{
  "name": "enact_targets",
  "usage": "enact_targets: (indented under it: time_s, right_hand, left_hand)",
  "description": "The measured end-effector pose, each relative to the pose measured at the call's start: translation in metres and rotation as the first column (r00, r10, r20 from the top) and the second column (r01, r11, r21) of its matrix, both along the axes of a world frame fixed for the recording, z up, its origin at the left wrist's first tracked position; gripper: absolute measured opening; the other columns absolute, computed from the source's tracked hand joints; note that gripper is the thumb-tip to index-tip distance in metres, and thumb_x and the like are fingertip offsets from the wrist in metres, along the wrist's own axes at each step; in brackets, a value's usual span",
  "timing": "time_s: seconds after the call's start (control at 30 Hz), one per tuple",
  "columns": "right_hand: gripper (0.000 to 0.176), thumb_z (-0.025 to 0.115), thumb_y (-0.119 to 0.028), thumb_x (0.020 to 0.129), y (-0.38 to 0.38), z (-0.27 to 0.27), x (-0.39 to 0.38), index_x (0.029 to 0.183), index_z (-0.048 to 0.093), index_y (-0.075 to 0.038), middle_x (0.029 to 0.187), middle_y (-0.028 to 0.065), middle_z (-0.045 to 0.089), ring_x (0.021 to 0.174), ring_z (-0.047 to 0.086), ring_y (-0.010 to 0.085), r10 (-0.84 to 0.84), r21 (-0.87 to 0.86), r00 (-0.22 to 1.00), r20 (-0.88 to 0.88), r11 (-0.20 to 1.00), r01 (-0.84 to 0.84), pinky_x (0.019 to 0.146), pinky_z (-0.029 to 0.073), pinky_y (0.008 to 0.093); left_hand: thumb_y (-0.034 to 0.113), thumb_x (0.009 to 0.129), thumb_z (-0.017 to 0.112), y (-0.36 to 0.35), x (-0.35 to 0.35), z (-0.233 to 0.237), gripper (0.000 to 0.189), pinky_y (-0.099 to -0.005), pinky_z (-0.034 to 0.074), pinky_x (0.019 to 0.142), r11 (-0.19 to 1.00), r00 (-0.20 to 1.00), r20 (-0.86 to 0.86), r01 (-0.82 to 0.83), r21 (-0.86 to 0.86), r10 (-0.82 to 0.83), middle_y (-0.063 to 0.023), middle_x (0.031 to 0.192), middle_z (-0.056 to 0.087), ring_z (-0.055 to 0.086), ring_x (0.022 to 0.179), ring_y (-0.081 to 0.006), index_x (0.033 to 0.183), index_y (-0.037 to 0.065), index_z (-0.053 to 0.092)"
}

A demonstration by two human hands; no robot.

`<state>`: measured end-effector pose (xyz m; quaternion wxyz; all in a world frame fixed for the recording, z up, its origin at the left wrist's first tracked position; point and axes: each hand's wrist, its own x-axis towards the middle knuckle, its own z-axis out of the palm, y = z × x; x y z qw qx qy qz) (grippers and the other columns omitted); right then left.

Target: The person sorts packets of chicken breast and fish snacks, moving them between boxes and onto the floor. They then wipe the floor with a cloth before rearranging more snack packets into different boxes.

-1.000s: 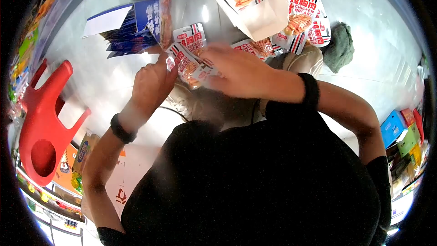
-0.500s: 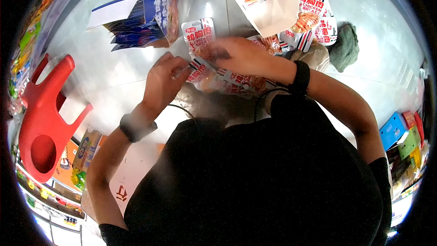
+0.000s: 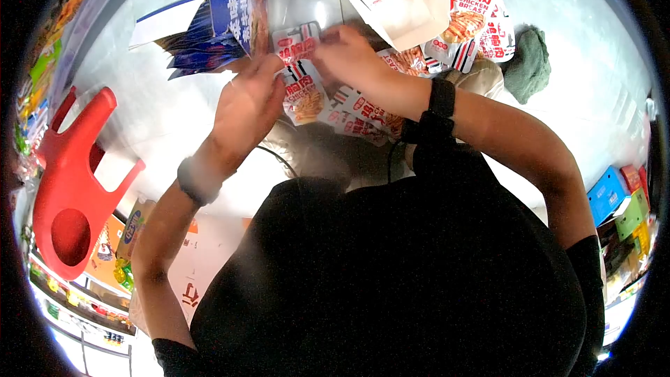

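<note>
My left hand [image 3: 248, 108] is closed at the left edge of a white and red chicken breast packet [image 3: 304, 98], its fingers blurred. My right hand [image 3: 347, 56] has its fingers bent together at the right edge of another packet [image 3: 296, 36], which overlaps the first from behind. More of these packets [image 3: 366, 113] lie below my right wrist. An opened white carton [image 3: 419, 10] with chicken breast print stands tilted beyond my right hand, and further packets [image 3: 464, 17] lie to its right.
A blue box [image 3: 239, 17] holding dark blue packets lies at the upper left. A red stool [image 3: 77, 181] is on the left. A dark green cloth-like thing [image 3: 529, 63] lies at the right. Shelves with goods line both sides, with a blue box [image 3: 606, 195] on the right.
Both hands have moved up and slightly left. The packet between them now shows more of its front and stands more upright.
</note>
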<state>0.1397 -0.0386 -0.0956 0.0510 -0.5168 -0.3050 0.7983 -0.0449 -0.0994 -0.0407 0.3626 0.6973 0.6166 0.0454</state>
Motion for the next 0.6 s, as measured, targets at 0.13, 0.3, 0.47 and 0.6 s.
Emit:
enact_targets:
  time_s: [0.13, 0.3, 0.47, 0.6]
  right_hand:
    - [0.030, 0.053, -0.023, 0.091, -0.001, -0.020, 0.002, 0.110, 0.061, -0.001, 0.101, 0.0097, 0.065, 0.087, 0.062, 0.0188, 0.002, -0.150, 0.999, -0.048, 0.989, -0.009, 0.076, 0.049, 0.0319]
    - [0.027, 0.059, -0.026, 0.089, -0.006, 0.003, 0.009, 0.096, 0.065, -0.001, 0.084, 0.0085, 0.066, 0.075, 0.061, 0.0185, 0.160, 0.153, 0.963, -0.216, 0.980, -0.128, 0.067, 0.047, 0.0335]
    - [0.029, 0.066, -0.028, 0.084, -0.015, 0.005, 0.012, 0.089, 0.063, 0.001, 0.083, 0.0236, 0.063, 0.083, 0.062, 0.0425, 0.352, 0.686, 0.936, 0.032, 0.673, -0.277, 0.074, 0.049, 0.0484]
    - [0.023, 0.066, -0.018, 0.086, -0.009, 0.021, 0.014, 0.089, 0.058, 0.003, 0.079, 0.0188, 0.057, 0.070, 0.057, 0.0316, 0.259, 0.735, 0.957, -0.130, 0.673, -0.083, 0.064, 0.044, 0.0401]
  left_hand:
    - [0.005, 0.086, 0.059, 0.005, 0.007, 0.003, 0.016, -0.0472, 0.051, 0.072, 0.998, 0.998, -0.029, 0.064, 0.015, -0.063, -0.0187, 0.104, 0.059, 0.061, 0.087, -0.0399, 0.101, 0.004, 0.054]
    - [-0.004, 0.076, 0.065, 0.003, 0.008, 0.012, 0.026, -0.0433, 0.047, 0.095, 0.951, 0.989, -0.105, 0.125, 0.281, -0.099, -0.0171, 0.125, 0.052, 0.056, 0.110, -0.0385, 0.100, -0.001, 0.056]
    - [-0.005, 0.078, 0.065, 0.003, 0.003, 0.016, 0.022, -0.0396, 0.049, 0.092, 0.962, 0.984, -0.092, 0.168, 0.215, -0.151, -0.0170, 0.119, 0.058, 0.059, 0.107, -0.0341, 0.098, 0.000, 0.058]
    - [-0.006, 0.077, 0.067, 0.013, 0.004, 0.043, 0.025, -0.0353, 0.053, 0.077, 0.989, 0.997, 0.079, 0.006, 0.151, -0.018, -0.0150, 0.099, 0.063, 0.065, 0.086, -0.0293, 0.099, 0.000, 0.057]
